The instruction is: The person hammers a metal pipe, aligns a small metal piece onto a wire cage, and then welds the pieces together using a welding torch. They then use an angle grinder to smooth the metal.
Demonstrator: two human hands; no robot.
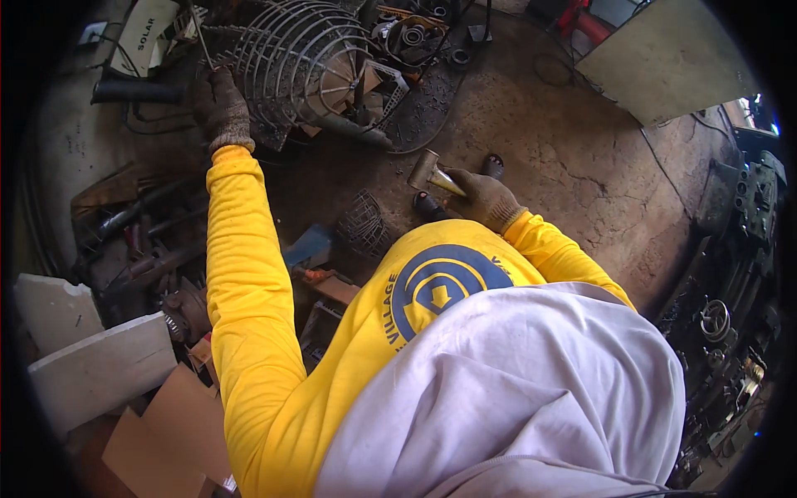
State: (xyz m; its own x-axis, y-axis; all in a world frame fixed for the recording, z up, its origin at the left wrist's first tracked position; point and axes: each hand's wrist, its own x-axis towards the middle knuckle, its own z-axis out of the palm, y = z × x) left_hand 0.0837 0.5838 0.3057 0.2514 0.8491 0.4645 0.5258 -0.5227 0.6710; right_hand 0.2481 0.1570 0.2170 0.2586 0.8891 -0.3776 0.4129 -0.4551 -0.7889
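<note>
One hammer [427, 172] gripped by its handle in the right hand [488, 202], with gloved fingers curled around it, in front of the yellow shirt [357, 340] and over the brown floor [598, 108]. Reaching far forward with the left hand [222, 109], also gloved, to the lower visible end of a thin rod [200, 33], just left of a round wire cage [286, 60]; cannot tell whether closed on the rod or merely touching it. Beside the cage, loose metal parts [413, 36]; left of the left sleeve [251, 249], white boards [108, 365] and brown cardboard [187, 419].
</note>
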